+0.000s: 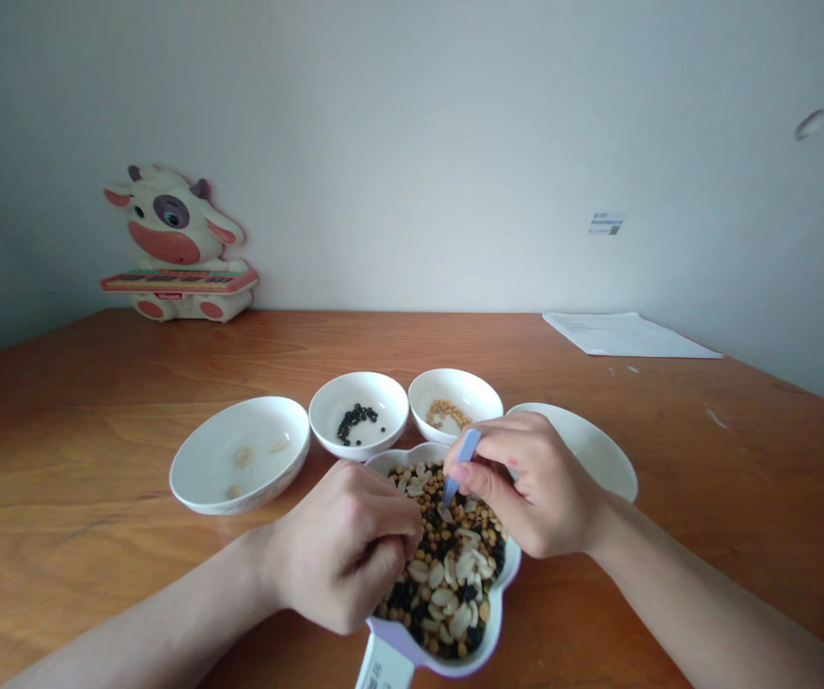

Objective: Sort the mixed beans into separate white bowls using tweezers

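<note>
Centrally, the right hand (545, 478) pinches a slim blue plastic utensil (461, 466), tip down at the bean-and-peanut mix (455, 584) inside a scalloped lavender dish (398, 637), lower centre of the frame. Leftward, the left hand (346, 550) curls over the dish's edge; its grip's contents, I cannot tell.

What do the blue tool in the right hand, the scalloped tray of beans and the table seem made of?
Blue tool: probably plastic, smooth, given its even color. Scalloped tray: likely molded plastic, smooth, given its pale lobed rim. Table: wood or wood-look veneer, soft sheen, given its brown grain.
</note>
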Motion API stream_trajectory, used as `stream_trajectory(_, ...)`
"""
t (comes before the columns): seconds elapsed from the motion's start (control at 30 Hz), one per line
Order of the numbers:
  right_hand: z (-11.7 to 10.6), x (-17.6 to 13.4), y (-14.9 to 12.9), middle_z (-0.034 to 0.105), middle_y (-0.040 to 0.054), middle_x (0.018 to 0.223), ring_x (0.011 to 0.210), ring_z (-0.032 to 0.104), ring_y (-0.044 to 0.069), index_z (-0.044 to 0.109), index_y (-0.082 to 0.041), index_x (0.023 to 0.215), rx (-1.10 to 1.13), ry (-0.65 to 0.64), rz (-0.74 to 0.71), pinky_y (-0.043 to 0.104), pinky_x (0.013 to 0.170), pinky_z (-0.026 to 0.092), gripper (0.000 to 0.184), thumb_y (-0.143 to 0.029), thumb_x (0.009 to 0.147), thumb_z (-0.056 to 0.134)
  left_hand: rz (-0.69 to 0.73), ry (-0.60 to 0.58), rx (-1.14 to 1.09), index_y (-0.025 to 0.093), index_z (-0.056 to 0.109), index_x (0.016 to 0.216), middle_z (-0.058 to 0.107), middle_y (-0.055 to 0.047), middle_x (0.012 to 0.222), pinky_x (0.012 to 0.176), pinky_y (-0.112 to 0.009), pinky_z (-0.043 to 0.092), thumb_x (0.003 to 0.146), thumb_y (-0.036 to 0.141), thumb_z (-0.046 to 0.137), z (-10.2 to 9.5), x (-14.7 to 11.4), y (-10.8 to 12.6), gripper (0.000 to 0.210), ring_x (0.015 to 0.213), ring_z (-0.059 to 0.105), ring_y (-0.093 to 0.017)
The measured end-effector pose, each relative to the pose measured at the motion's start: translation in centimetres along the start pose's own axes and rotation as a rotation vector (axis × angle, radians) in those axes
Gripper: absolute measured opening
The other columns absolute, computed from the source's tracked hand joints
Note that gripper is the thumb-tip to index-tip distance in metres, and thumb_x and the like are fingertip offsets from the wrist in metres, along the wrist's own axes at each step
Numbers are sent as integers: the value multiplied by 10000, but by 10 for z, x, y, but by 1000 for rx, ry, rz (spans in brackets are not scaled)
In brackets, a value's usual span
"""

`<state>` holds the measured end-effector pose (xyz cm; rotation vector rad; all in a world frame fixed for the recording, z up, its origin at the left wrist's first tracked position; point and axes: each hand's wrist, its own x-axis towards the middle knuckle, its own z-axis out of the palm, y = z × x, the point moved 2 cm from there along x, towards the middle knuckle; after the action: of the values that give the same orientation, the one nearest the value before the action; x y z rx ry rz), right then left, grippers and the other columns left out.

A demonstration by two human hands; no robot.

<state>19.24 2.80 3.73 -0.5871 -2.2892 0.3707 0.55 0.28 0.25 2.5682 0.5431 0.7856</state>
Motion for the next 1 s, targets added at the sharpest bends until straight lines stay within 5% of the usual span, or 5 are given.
stream_trajectory(0.33,-11,-3,5,597,7,527,455,517,114,630,-146,685,-119,231,100,243,460,346,227,-188,887,534,1,-7,-8,179,416,632,527,-9,560,507,-268,328,770,95,352,0,0,-2,174,505,431,-121)
stream_trajectory(1.0,-8,-2,5,610,34,543,487,539,129,632,-127,645,-124,156,76,247,484,361,273,-177,885,514,7,4,3,171,470,631,549,-13,558,506,-266,335,782,94,349,-1,2,0,208,499,454,-119)
